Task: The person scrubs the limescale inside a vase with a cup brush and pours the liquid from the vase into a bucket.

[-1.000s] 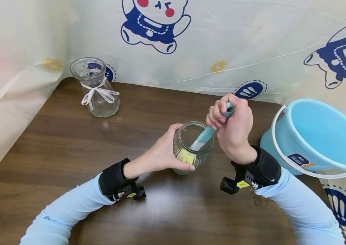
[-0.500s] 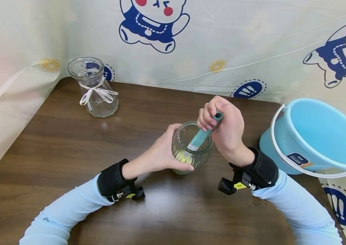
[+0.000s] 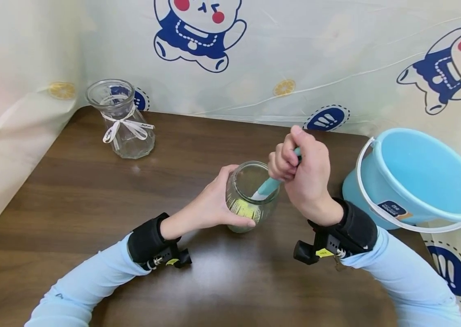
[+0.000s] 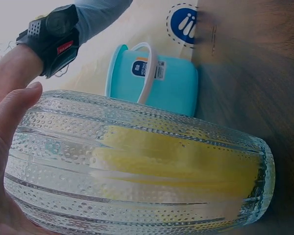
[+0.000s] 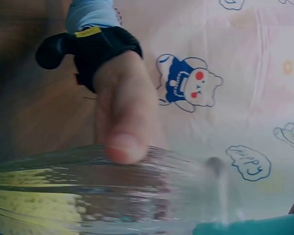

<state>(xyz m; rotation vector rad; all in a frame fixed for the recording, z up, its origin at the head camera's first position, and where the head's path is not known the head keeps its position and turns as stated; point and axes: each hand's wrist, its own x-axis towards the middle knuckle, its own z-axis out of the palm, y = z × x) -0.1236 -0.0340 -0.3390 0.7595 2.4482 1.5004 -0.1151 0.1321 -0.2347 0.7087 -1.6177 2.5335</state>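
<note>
My left hand (image 3: 216,202) wraps round a clear ribbed glass jar (image 3: 264,214) standing on the table, its thumb along the near side. My right hand (image 3: 306,175) grips the teal handle of a bottle brush (image 3: 270,185), which slants down through the jar's mouth. Through the glass in the left wrist view shows the brush's yellow sponge head (image 4: 186,156), reaching close to the jar's base. The upper end of the handle is mostly hidden in the right fist. In the right wrist view the left thumb (image 5: 127,147) presses on the jar's wall.
A light blue bucket (image 3: 361,190) with a white handle stands right of the right hand. At the back left is a glass vase (image 3: 132,141) with a white ribbon bow. A printed curtain (image 3: 255,59) hangs behind the brown table (image 3: 112,190).
My right hand first moved left and then back right and slightly up, with the brush tilting along inside the jar. The left hand keeps its hold on the jar.
</note>
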